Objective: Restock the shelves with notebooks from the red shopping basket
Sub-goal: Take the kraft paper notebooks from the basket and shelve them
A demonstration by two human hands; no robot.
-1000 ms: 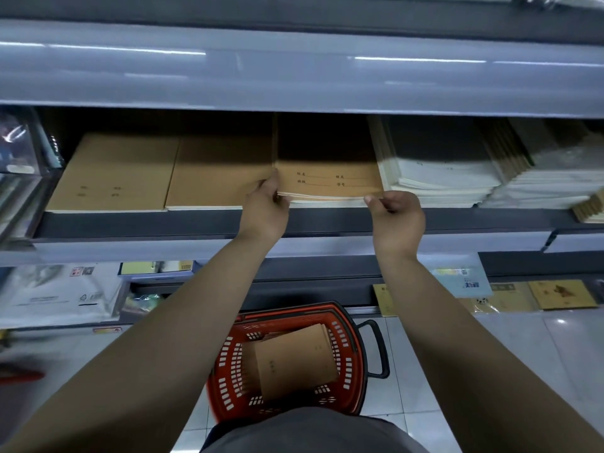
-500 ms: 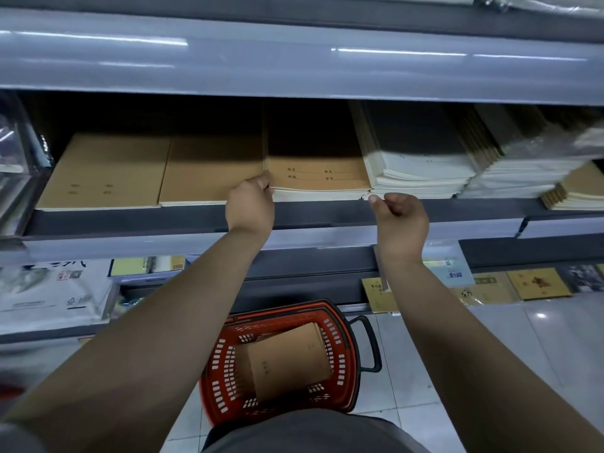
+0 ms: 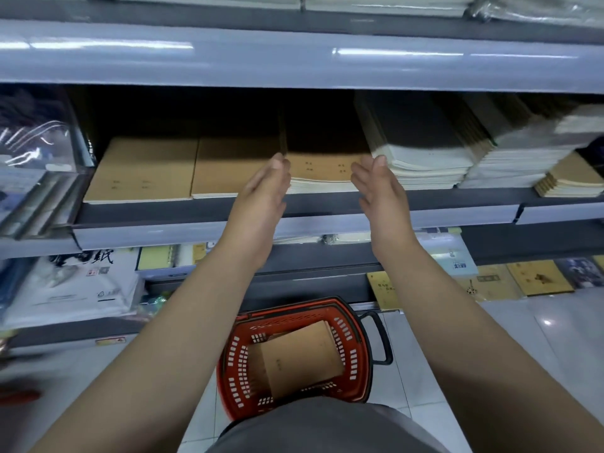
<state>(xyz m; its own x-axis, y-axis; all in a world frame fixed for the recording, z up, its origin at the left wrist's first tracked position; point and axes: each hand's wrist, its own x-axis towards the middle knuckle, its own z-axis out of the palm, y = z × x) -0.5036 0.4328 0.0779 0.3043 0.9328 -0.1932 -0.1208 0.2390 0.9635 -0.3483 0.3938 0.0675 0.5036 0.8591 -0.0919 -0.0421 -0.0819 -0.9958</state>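
A stack of brown-covered notebooks (image 3: 322, 171) lies on the middle shelf (image 3: 294, 207), pushed back between two neighbouring piles. My left hand (image 3: 264, 194) is flat with straight fingers against the stack's left side. My right hand (image 3: 379, 191) is flat with straight fingers against its right side. Neither hand holds anything. On the floor below stands the red shopping basket (image 3: 354, 351) with more brown notebooks (image 3: 299, 358) lying tilted inside it.
Two more brown piles (image 3: 143, 171) lie left of the stack, white-edged stacks (image 3: 425, 161) right of it. The shelf above (image 3: 294, 60) overhangs closely. Lower shelves carry packaged paper (image 3: 72, 286) and yellow booklets (image 3: 539, 277). The basket's black handle (image 3: 380, 338) juts right over tiled floor.
Both hands have let go of the stack's front edge and opened flat at its sides. The stack now sits deeper on the shelf.
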